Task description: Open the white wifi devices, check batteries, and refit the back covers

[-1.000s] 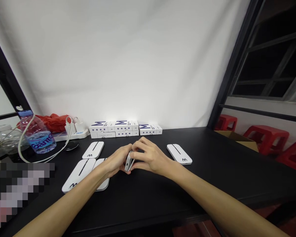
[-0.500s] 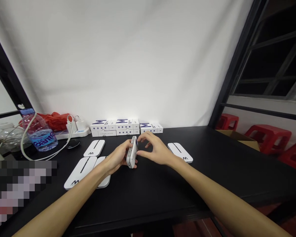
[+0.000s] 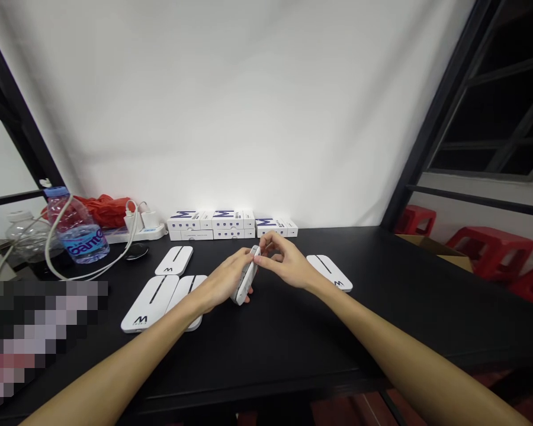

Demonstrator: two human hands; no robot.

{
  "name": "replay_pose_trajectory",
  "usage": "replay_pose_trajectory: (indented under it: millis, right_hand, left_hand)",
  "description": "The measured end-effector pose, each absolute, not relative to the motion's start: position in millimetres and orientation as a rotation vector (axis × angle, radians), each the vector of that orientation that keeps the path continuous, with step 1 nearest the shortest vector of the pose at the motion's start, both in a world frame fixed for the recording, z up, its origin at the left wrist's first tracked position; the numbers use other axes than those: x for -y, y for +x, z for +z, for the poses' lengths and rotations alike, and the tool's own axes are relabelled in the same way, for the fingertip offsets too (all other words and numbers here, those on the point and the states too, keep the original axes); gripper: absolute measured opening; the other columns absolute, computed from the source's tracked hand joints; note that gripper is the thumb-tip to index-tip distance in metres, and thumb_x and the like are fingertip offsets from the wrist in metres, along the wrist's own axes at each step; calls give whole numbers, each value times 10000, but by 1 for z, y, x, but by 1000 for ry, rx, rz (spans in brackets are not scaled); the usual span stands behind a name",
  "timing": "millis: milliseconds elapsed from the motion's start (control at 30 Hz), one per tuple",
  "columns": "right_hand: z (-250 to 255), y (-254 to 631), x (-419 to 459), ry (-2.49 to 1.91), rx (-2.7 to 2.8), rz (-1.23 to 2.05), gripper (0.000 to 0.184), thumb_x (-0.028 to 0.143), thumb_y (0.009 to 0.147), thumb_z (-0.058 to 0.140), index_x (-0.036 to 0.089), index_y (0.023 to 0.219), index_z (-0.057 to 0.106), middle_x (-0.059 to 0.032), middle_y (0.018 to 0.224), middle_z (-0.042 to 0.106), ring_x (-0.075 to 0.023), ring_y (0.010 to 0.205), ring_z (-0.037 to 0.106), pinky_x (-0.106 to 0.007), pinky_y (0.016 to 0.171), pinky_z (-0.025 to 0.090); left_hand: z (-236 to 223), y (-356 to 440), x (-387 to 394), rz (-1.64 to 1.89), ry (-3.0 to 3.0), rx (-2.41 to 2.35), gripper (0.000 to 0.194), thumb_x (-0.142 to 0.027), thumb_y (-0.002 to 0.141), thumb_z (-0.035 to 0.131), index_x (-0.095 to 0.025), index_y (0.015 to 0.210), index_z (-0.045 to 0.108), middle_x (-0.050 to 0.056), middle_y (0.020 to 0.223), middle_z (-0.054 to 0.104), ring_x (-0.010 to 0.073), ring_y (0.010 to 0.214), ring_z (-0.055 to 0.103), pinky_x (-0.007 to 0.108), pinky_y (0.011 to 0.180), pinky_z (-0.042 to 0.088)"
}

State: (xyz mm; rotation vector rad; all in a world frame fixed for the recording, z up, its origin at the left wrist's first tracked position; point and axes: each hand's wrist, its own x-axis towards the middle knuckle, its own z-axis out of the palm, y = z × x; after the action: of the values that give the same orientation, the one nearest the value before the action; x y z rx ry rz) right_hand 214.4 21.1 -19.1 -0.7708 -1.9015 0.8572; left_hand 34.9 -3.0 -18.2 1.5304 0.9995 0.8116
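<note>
Over the middle of the black table, my left hand (image 3: 226,275) is closed around a slim white device (image 3: 247,277) with rounded corners. It is held on edge and tilted, its grey side facing me. My right hand (image 3: 286,260) pinches with thumb and forefinger at the device's upper end; its other fingers are curled. Whether a smaller piece sits between those fingertips is hidden. Flat white devices with a black stripe and an M-like logo lie nearby: one at the right (image 3: 329,273), one at the far left (image 3: 174,260), and two side by side (image 3: 148,305), partly behind my left forearm.
White boxes with purple print (image 3: 211,225) stand along the wall. At the left are a water bottle (image 3: 82,236), a white power strip (image 3: 153,232) with cables, a black mouse (image 3: 137,251) and a red bag (image 3: 109,208). Red stools (image 3: 509,251) and a cardboard box (image 3: 444,251) are beyond the right edge.
My right hand has closed from an open curve onto the device's upper end. The device has tilted over to the right in my left hand. The view has shifted slightly.
</note>
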Motion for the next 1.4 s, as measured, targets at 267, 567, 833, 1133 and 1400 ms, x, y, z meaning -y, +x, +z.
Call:
replay_pose_trajectory:
  millis: [267,567,833,1133,1400]
  right_hand:
    - [-17,216,-23,-764,1895,901,260,381,787,655,219,818,454,15,831,494,-136,777,490,-280,668,449]
    - [-19,228,-32,-1035,1760,973,205,77,662,505,211,808,455,37,788,510,-110,658,536,-233,569,415]
    - [-12,260,-45,-1550,2028,372,299,-29,595,451,188,777,545,-16,841,620,-134,722,564,-234,623,403]
    - [-22,247,-38,-1661,2164,198,169,353,714,669,204,789,643,-71,888,642,-253,854,586,-356,725,406]
    - [-24,243,-32,-1562,2178,109,140,104,703,613,213,790,623,-76,899,623,-247,873,569,-356,724,392]
  left_hand:
    - [-19,37,3,838,1495,-1032,432,-616,840,419,-224,981,534,26,855,540,182,646,604,314,515,538]
    - [-20,36,-6,974,1048,-1002,291,-381,865,432,-137,884,590,96,762,658,213,572,647,359,531,555]
    - [-12,31,-7,949,906,-947,365,-366,860,425,-80,949,635,205,1053,671,316,770,705,459,660,582]
    - [-13,33,-5,985,909,-961,352,-360,894,429,-79,971,625,201,1082,668,299,761,711,469,685,590]
    - [-14,33,-5,1001,926,-878,383,-397,892,414,-94,971,634,189,1052,680,295,755,713,464,683,587]
